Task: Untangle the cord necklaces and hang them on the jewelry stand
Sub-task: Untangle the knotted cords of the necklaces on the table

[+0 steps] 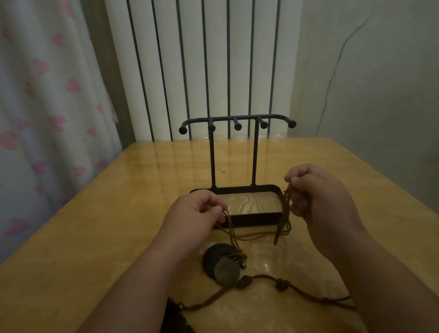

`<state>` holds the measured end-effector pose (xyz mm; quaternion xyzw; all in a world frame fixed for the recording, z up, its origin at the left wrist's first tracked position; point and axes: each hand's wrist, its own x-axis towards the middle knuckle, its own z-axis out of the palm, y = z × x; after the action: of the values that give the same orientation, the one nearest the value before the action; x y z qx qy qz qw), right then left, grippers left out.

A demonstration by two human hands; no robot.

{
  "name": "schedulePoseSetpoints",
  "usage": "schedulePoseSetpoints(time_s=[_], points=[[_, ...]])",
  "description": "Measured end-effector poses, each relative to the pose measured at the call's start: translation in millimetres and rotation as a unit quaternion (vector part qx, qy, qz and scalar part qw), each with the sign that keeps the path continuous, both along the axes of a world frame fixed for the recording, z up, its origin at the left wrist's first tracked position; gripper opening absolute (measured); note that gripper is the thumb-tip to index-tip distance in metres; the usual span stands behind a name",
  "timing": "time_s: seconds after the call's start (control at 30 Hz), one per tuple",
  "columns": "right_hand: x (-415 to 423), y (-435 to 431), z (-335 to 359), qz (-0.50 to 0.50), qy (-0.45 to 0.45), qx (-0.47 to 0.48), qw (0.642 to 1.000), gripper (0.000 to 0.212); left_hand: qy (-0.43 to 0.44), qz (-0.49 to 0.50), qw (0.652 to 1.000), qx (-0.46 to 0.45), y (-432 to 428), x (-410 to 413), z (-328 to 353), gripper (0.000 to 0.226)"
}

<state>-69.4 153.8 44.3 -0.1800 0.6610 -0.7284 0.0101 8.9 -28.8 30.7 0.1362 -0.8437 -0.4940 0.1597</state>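
A black jewelry stand [236, 122] with several ball-tipped hooks rises from a tray base [251, 218] on the wooden table. Nothing hangs on its hooks. My left hand [194, 218] pinches thin brown cords in front of the tray's left corner. My right hand [317, 196] grips a bunch of the same cords [259, 234] by the tray's right corner. The cords sag between the hands down to dark round disc pendants [221, 264] lying on the table. A thicker knotted cord necklace [281, 285] with a dark tassel [179, 324] lies nearer me, between my forearms.
The glossy wooden table [99, 248] stands against a white radiator [211, 57] and a wall. A curtain with pink hearts [28, 106] hangs at the left. The table's right edge runs diagonally behind my right arm.
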Motion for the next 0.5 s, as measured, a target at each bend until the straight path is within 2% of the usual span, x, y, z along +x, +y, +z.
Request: schedulePoseSetpoints(time_s=[0.1, 0.27, 0.37, 0.5], points=[[3, 1, 3, -0.01, 0.016, 0.038, 0.999, 0.018, -0.005, -0.002, 1.0, 0.015, -3, 1, 2, 0.022], [4, 3, 4, -0.034, 0.026, 0.063, 0.997, 0.019, 0.013, 0.013, 0.994, 0.111, -8, 2, 3, 0.028], [3, 3, 5, -0.042, 0.006, 0.063, 0.997, 0.022, 0.011, 0.021, 0.989, 0.146, -12, 2, 3, 0.02], [1, 2, 4, -0.038, -0.034, 0.088, 0.995, 0.026, 0.001, -0.013, 0.982, 0.189, -15, 2, 6, 0.052]])
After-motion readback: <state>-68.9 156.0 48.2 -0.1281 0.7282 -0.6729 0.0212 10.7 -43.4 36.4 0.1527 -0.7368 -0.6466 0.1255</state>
